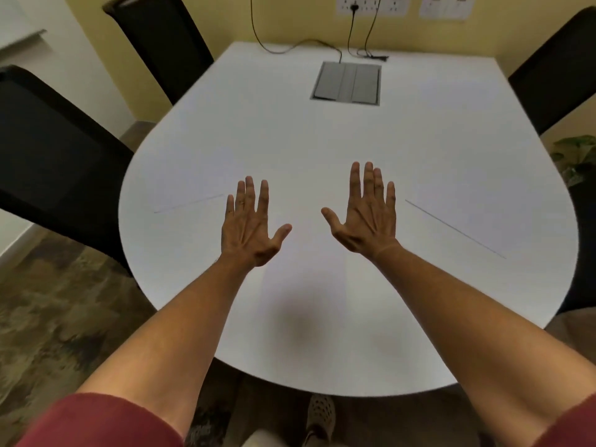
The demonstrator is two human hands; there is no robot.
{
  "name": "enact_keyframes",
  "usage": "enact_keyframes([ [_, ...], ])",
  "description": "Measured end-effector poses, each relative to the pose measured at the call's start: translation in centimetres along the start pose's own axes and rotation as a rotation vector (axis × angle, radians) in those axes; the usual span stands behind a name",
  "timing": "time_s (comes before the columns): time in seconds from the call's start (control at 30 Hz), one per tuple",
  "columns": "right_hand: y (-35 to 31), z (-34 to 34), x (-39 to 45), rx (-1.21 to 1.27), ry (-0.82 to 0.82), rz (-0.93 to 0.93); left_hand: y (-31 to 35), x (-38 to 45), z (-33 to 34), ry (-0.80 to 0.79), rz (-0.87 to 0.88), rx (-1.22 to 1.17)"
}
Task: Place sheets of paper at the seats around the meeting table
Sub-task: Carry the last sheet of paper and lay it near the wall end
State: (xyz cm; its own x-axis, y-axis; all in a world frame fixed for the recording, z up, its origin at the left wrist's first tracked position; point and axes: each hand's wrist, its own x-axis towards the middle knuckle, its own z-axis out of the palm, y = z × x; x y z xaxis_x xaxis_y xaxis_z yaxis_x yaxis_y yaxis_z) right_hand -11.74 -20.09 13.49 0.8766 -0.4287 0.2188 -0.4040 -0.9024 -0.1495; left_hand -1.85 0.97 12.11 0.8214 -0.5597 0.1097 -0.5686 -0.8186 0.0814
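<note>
Over the white surface both hands are out flat, palms down, fingers spread wide and holding nothing: left hand at about 7 o'clock of the middle, right hand at 5 o'clock, well apart from each other. And the sheets of paper are down, white on white. Only a thin edge line gives each away: the left sheet at 9 o'clock beside the left hand, the right sheet at 3 o'clock beyond the right hand. Their other borders melt into the top, so the exact outlines are hard to make out. At 12 o'clock a grey cable hatch sits sunk in the top, black cables trailing from it up a yellow wall to wall sockets. Black chairs stand at 9, 11 and 2 o'clock, each cut off by the frame. A green plant peeks in at 3 o'clock, mostly hidden. Down at 6 o'clock, red sleeves, a patterned carpet and a blurred shoe below the rim.
</note>
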Motion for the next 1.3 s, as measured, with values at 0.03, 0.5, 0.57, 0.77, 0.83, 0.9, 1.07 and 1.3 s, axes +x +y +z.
enact_keyframes([
  [0.03,0.2,1.0,-0.2,0.003,-0.020,0.009,-0.2,0.1,1.0,-0.029,0.000,-0.012],
  [0.5,-0.1,10.8,-3.4,0.037,-0.352,0.281,-1.1,1.0,11.7,-0.386,-0.103,-0.247],
  [0.57,-0.6,11.6,-3.8,0.081,-0.403,0.351,-1.2,1.0,12.4,-0.431,-0.181,-0.317],
  [0.77,-1.3,13.2,-4.6,0.333,-0.476,0.622,-0.9,1.4,13.8,-0.398,-0.332,-0.425],
  [0.83,-1.4,13.4,-4.5,0.378,-0.470,0.658,-0.6,1.6,14.1,-0.363,-0.403,-0.468],
  [0.9,-1.3,13.5,-4.4,0.417,-0.462,0.693,-0.2,1.7,14.2,-0.336,-0.474,-0.513],
  [1.07,-1.0,13.7,-4.3,0.492,-0.447,0.762,0.1,1.8,14.5,-0.290,-0.592,-0.580],
  [1.3,-0.7,13.6,-4.3,0.534,-0.436,0.772,-0.5,2.5,14.6,-0.256,-0.671,-0.693],
])
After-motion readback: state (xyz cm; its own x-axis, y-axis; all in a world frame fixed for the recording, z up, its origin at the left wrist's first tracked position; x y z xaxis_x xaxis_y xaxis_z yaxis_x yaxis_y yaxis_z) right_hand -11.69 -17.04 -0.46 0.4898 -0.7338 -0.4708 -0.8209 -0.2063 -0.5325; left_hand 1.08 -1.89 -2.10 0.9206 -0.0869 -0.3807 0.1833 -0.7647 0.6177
